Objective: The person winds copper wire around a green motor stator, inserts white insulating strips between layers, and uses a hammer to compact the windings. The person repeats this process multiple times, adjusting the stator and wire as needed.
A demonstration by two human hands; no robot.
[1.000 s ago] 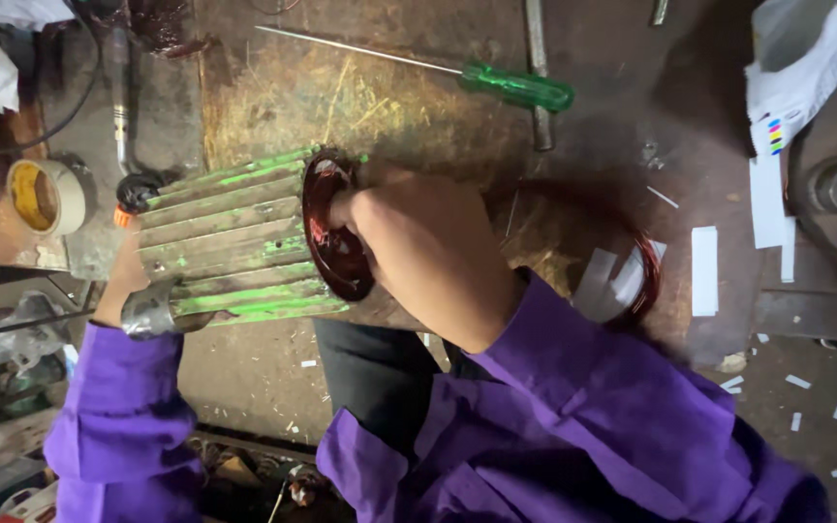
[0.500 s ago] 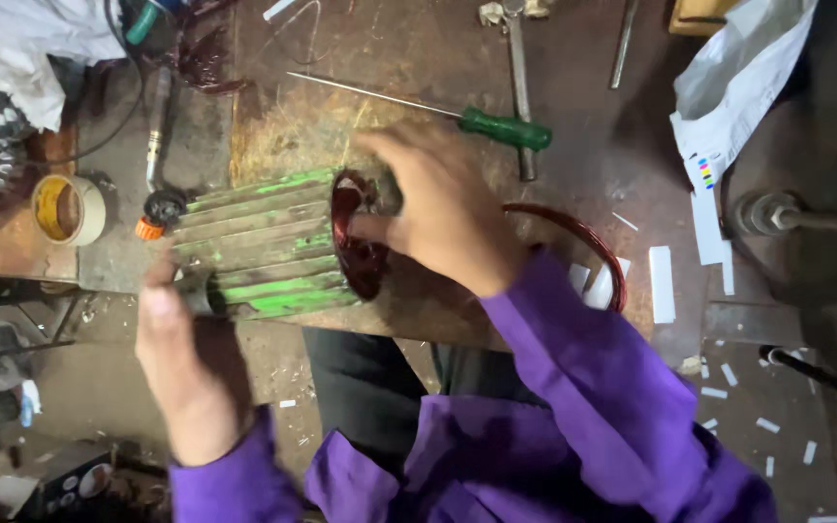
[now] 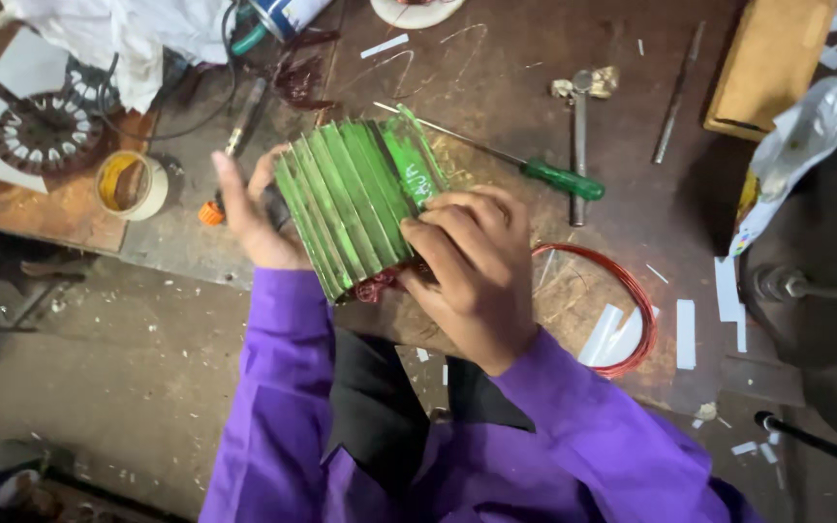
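Green finned motor housing (image 3: 356,203) — on the surface, tilted, braced at both ends. Left hand (image 3: 249,213) cups its far end, fingers spread; right hand (image 3: 472,271) clamps its near, copper-wound end, fingers curled — steadying it.

The right hand (image 3: 472,276) covered the near end of the green finned housing (image 3: 356,208), so only a scrap of copper winding (image 3: 375,287) showed. The left hand's (image 3: 254,218) palm was hidden behind the housing. The wire coil (image 3: 612,300) was partly hidden by the right wrist.
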